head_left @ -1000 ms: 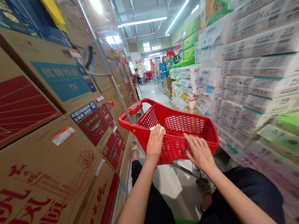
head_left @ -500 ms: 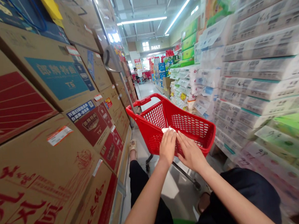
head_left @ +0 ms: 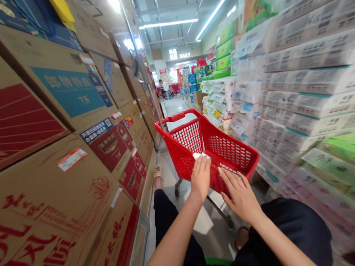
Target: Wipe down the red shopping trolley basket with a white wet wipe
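A red plastic shopping cart (head_left: pixel 179 158) with a perforated basket stands just in front of my knees. My left hand (head_left: pixel 201 177) presses a white wipe (head_left: pixel 199 155) over the basket's near rim. Only a small part of the wipe shows past my fingertips; whether it is cloth or paper I cannot tell. To the right, my right hand (head_left: pixel 237 191) grips the same rim, its fingers laid over the edge and its thumb on the outer side. No goods show in the visible part of the basket.
Stacked cardboard cartons (head_left: pixel 85 185) rise close on my left. Piles of wrapped tissue packs (head_left: pixel 305 82) line the right side. The aisle floor (head_left: pixel 174 105) runs ahead between them, with a seated person (head_left: pixel 165 88) far back. A metal pole (head_left: pixel 144 71) stands left of the cart.
The cart has shifted slightly to the right. My right hand has moved right and a little down along the rim, away from my left hand, which stays on the wipe.
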Demonstrator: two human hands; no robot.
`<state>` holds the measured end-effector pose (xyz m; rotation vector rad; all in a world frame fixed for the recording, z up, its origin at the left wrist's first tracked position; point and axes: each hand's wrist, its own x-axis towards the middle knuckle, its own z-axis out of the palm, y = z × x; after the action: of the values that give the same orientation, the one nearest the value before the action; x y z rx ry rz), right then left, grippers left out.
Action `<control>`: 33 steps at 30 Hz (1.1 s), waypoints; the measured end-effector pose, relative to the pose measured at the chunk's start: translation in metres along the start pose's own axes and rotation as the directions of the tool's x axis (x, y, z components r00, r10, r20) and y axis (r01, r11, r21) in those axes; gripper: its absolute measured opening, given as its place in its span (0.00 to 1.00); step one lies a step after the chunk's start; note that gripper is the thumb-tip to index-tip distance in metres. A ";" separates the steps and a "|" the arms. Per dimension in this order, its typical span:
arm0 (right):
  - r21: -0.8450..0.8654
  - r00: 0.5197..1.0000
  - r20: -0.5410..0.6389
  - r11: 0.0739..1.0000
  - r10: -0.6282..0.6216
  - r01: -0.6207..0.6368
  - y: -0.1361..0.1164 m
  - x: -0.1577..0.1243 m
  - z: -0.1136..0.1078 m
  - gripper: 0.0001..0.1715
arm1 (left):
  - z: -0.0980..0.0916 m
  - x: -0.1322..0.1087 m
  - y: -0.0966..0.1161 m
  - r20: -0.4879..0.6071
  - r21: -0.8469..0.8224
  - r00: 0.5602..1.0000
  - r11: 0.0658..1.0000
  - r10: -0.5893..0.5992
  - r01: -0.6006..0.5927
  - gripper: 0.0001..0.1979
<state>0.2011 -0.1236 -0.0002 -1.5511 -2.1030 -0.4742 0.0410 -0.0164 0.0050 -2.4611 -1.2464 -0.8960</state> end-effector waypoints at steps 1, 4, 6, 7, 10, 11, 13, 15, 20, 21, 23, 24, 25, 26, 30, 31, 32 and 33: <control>0.011 1.000 -0.009 1.000 -0.010 0.010 -0.002 0.002 0.001 0.47 | 0.001 -0.005 0.007 -0.006 -0.022 1.000 1.000 0.019 -0.019 0.23; 0.063 0.998 -0.016 0.996 -0.061 0.061 0.001 0.004 0.002 0.47 | -0.001 -0.013 0.013 0.016 -0.070 0.996 0.994 0.083 -0.082 0.24; 0.099 0.996 -0.008 0.991 -0.090 0.090 0.014 0.003 0.003 0.45 | -0.005 -0.011 0.002 0.059 -0.098 0.991 0.988 0.123 -0.117 0.25; 0.104 0.996 -0.008 0.990 -0.092 0.092 0.022 0.002 0.003 0.42 | -0.007 -0.009 -0.007 0.080 -0.111 0.988 0.986 0.131 -0.121 0.25; 0.075 0.998 -0.029 0.995 -0.059 0.061 0.048 -0.001 0.007 0.28 | -0.010 0.004 -0.037 0.108 -0.130 0.992 0.990 0.070 -0.055 0.26; 0.068 0.998 -0.033 0.996 -0.052 0.054 0.054 0.000 0.008 0.25 | -0.010 0.009 -0.045 0.105 -0.133 0.994 0.991 0.037 -0.023 0.26; 0.078 0.998 -0.020 0.996 -0.051 0.053 0.060 0.006 0.013 0.22 | -0.008 0.016 -0.054 0.094 -0.138 0.995 0.990 -0.026 0.039 0.26; 0.110 0.998 0.004 0.992 -0.059 0.058 0.057 0.014 0.019 0.22 | -0.006 0.018 -0.052 0.090 -0.137 0.993 0.987 -0.078 0.090 0.26; 0.157 0.999 0.009 0.987 -0.036 0.034 0.036 0.033 0.028 0.21 | -0.001 -0.007 -0.011 0.077 -0.122 0.997 0.992 -0.022 0.031 0.27; 0.162 1.000 0.003 0.986 -0.028 0.028 0.033 0.035 0.028 0.21 | 0.000 -0.015 -0.001 0.068 -0.123 0.998 0.992 0.015 -0.006 0.27; 0.174 1.000 -0.007 0.984 -0.024 0.025 0.028 0.036 0.027 0.21 | -0.002 -0.030 0.012 0.050 -0.128 0.995 0.989 0.082 -0.075 0.27; 0.184 1.000 -0.009 0.982 -0.030 0.031 0.027 0.036 0.025 0.22 | -0.005 -0.036 0.014 0.043 -0.133 0.994 0.986 0.104 -0.097 0.27; 0.198 0.999 -0.008 0.979 -0.039 0.040 0.027 0.037 0.022 0.22 | -0.008 -0.039 0.013 0.043 -0.144 0.989 0.981 0.139 -0.131 0.27; 0.218 0.999 -0.003 0.975 -0.052 0.051 0.027 0.037 0.020 0.23 | -0.011 -0.040 0.009 0.045 -0.156 0.985 0.975 0.166 -0.158 0.27; 0.312 0.994 0.034 0.946 -0.105 0.090 0.027 0.039 0.010 0.23 | -0.023 -0.030 -0.026 0.068 -0.170 0.983 0.973 0.169 -0.155 0.26; 0.329 0.993 0.039 0.939 -0.115 0.096 0.026 0.040 0.009 0.23 | -0.024 -0.026 -0.035 0.076 -0.162 0.987 0.979 0.140 -0.126 0.26; 0.342 0.991 0.044 0.934 -0.126 0.104 0.026 0.040 0.009 0.23 | -0.024 -0.022 -0.042 0.083 -0.154 0.991 0.984 0.106 -0.092 0.27; 0.349 0.989 0.052 0.930 -0.140 0.113 0.026 0.041 0.010 0.24 | -0.023 -0.019 -0.049 0.088 -0.148 0.993 0.987 0.075 -0.061 0.27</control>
<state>0.2147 -0.0781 0.0140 -1.2543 -2.2101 -0.0779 -0.0154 -0.0092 0.0083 -2.6701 -1.1555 -0.8925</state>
